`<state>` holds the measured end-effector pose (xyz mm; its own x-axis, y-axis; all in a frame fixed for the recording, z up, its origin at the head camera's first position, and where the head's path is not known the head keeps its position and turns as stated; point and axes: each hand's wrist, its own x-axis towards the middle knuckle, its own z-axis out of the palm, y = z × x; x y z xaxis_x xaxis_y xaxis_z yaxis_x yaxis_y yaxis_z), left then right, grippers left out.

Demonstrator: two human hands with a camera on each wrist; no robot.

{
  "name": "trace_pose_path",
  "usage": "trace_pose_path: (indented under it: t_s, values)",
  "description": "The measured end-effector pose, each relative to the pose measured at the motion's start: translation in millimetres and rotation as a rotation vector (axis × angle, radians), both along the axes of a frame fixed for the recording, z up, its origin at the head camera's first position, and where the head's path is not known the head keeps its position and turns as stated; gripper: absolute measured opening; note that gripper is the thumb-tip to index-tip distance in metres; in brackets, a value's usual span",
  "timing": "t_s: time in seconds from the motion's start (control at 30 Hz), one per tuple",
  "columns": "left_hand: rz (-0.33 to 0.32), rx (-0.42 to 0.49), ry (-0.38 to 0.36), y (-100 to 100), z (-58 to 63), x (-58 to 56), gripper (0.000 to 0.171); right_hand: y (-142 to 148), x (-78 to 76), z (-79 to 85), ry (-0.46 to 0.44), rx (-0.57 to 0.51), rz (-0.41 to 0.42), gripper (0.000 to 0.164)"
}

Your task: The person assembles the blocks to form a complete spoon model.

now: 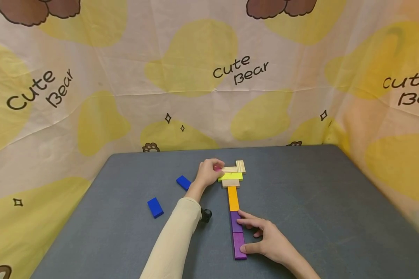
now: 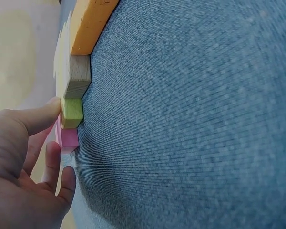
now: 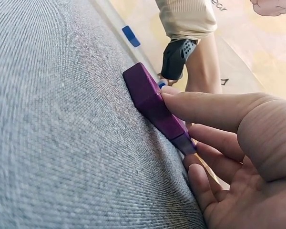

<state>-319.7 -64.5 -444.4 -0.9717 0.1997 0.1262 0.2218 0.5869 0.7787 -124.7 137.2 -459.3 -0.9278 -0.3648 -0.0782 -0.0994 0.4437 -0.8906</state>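
In the head view, my left hand point(image 1: 208, 173) pinches a pink block point(image 1: 217, 168) at the far end of a block layout. Its thumb also touches the yellow-green block point(image 2: 72, 113) beside it in the left wrist view. Pale wooden blocks point(image 1: 231, 183) lie around the yellow-green one. From there an orange block point(image 1: 233, 198), a violet block point(image 1: 236, 223) and a purple block point(image 1: 239, 246) run end to end toward me. My right hand point(image 1: 270, 240) rests on this line, thumb on the purple block and fingertips against the violet one.
Two blue blocks lie left of the layout, one point(image 1: 155, 207) nearer and one point(image 1: 183, 182) partly behind my left wrist. A black wrist device point(image 1: 206, 215) shows at the left cuff. A printed cloth point(image 1: 195, 77) hangs behind the grey tabletop point(image 1: 317, 201).
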Motion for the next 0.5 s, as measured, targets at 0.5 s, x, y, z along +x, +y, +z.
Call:
trace_pose_path:
  t_s: [0.5]
  values:
    - [-0.003, 0.132, 0.09, -37, 11.3, 32.1, 0.03, 0, -0.2, 0.4, 0.01, 0.003, -0.001, 0.064]
